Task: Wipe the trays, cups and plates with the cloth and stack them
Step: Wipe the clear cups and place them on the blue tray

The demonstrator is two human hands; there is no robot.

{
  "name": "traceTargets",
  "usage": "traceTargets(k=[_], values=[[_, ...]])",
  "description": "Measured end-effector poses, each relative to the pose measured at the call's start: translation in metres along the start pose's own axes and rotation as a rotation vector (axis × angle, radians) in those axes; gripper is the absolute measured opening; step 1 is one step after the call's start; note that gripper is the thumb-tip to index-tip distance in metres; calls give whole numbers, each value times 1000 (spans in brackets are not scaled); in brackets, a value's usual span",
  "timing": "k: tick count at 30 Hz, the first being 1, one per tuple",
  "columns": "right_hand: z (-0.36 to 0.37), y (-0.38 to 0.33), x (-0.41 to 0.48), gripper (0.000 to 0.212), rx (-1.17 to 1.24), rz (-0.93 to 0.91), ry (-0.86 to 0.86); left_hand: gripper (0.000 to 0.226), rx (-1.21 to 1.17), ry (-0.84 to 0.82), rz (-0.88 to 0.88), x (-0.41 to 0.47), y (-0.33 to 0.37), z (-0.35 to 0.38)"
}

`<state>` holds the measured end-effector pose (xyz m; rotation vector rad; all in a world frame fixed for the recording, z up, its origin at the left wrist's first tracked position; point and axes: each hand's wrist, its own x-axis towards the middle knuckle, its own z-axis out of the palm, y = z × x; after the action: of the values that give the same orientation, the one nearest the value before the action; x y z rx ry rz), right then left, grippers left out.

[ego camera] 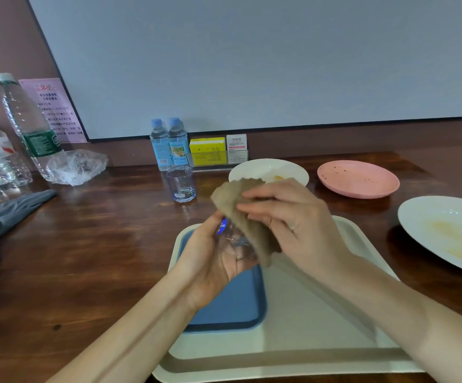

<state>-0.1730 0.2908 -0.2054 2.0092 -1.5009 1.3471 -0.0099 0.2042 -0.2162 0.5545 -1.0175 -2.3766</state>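
My left hand (213,261) grips a clear plastic cup (236,241) with a blue label, held above the trays. My right hand (290,219) holds a brown cloth (241,214) pressed over and into that cup. Below lie a small blue tray (232,308) resting inside a larger cream tray (307,327). A second clear cup (181,183) stands upright on the table behind. A cream plate (263,170) with a yellow smear, a pink plate (358,179) with spots and a white plate (445,233) with yellow residue sit to the right.
Two small water bottles (169,143) and boxes in a clear holder (218,150) stand by the wall. Larger bottles (28,125), crumpled plastic (76,167) and a dark grey cloth (9,211) lie at the left on the wooden table (100,244).
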Motion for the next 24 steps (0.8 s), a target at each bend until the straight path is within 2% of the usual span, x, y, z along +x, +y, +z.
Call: traceTargets(k=[2,4,10,13,16,18,22,24], values=[[-2,7,6,20,14,86,45,41,13,-12,8,3,-3,0],[2,4,3,19,5,90,66,44,17,-5,39,3,-4,-2],[7,-12,-6,24,-42,-129,-20,45,29,-6,74,2,-5,-5],[5,3,5,20,-94,-41,37,44,78,61,84,5,-8,-4],[5,4,6,20,-111,70,95,46,59,40,54,7,-7,-2],[7,-4,-3,21,-49,51,50,46,34,26,46,7,-5,-7],[7,-14,-13,20,46,-64,-67,61,-39,38,11,7,-4,-13],[6,-9,-8,20,79,-24,-51,54,-29,42,38,7,-4,-9]])
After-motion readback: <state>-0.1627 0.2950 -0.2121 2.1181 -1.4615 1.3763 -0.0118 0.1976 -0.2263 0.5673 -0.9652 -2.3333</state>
